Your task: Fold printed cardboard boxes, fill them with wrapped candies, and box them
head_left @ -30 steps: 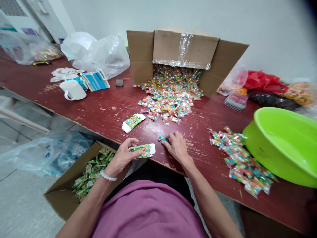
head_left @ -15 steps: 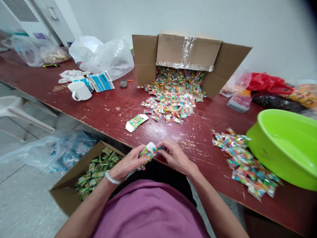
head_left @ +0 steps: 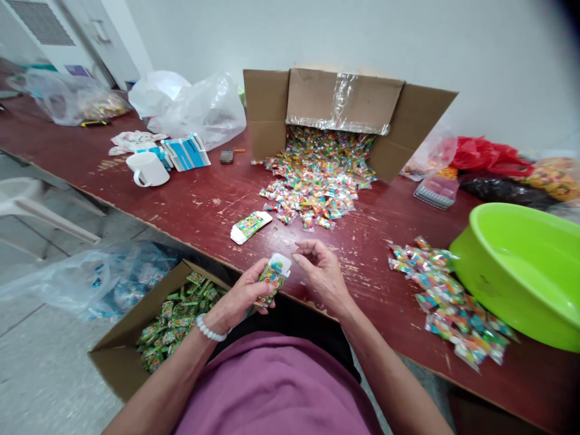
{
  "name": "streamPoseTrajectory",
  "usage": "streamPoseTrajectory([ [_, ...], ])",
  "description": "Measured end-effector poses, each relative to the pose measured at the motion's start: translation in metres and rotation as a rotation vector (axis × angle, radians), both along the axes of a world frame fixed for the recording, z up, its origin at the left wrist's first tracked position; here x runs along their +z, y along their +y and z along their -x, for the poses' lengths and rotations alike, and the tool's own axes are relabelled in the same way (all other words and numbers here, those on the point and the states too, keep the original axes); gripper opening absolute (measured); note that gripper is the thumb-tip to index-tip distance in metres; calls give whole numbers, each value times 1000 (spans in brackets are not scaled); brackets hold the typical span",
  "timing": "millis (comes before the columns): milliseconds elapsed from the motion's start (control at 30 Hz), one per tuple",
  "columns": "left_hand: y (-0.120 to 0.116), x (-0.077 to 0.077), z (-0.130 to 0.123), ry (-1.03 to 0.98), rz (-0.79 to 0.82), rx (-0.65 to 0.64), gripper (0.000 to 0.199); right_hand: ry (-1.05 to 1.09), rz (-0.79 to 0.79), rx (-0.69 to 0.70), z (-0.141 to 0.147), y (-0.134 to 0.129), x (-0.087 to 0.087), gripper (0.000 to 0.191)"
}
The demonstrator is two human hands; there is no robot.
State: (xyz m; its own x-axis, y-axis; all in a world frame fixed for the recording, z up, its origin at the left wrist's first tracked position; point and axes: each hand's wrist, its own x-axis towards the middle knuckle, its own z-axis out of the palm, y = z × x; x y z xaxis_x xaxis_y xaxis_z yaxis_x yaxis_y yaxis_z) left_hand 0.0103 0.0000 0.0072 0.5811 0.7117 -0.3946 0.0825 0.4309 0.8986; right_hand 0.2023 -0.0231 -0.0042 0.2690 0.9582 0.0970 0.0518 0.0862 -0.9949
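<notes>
My left hand (head_left: 247, 291) is closed around a small green printed candy box (head_left: 273, 279), its white top flap up and a bit of green-blue candy wrapper showing at the mouth. Just right of the box, my right hand (head_left: 322, 273) hovers with thumb and fingers apart and nothing between them. A flattened green-and-white candy box (head_left: 251, 226) lies on the table beyond my left hand. Farther back, a heap of wrapped candies (head_left: 317, 187) spills from a tipped cardboard carton (head_left: 347, 99).
A second pile of wrapped candies (head_left: 446, 296) lies beside a green basin (head_left: 498, 272) at right. Below the table edge at left stands a carton (head_left: 113, 356) of filled green boxes (head_left: 174, 320). A white mug (head_left: 151, 169) and plastic bags (head_left: 199, 109) are at back left.
My right hand has let go of the small wrapped candy at the box mouth and drawn back slightly to the right. The candy now sits in the box, which my left hand holds more upright.
</notes>
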Motion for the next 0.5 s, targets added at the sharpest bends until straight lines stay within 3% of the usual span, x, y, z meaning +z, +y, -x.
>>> streamPoseTrajectory([
  [100,-1,2,0,-31,-62,-26,40,116,60,35,3,-2,4,30],
  [200,-3,4,-2,-52,-161,-26,33,63,138,159,7,-4,11,32],
  [267,-3,1,-2,-67,-155,21,34,32,161,213,7,-6,15,30],
  [367,-2,-9,-1,-74,-91,94,45,100,153,169,4,-7,19,27],
  [500,-3,-15,-3,-84,-104,100,47,115,183,212,3,-6,16,31],
])
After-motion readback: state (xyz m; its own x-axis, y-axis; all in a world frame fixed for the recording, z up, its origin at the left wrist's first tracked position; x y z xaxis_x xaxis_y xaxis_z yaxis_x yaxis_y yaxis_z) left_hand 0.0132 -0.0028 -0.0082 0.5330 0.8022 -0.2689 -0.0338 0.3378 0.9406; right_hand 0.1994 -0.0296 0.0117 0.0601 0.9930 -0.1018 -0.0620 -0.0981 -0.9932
